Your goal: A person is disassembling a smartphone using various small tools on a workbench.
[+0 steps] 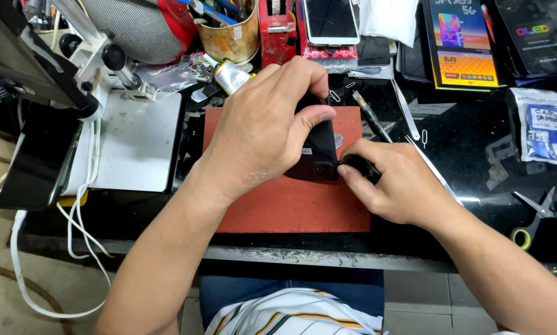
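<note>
Left hand (260, 124) clamped the black phone (318, 155) on the red mat (278, 205), long axis 12-to-6; right hand (399, 183) pinched a small dark part (359, 166) at its 3 o'clock edge (touching).

Bright, even overhead light, sharp focus. Glare streak on glossy black tabletop (477, 200) right of right hand (396, 186). Wide-angle bending at edges.

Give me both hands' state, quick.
Left hand: closed on the black phone.
Right hand: closed, pinching a small black part.
</note>
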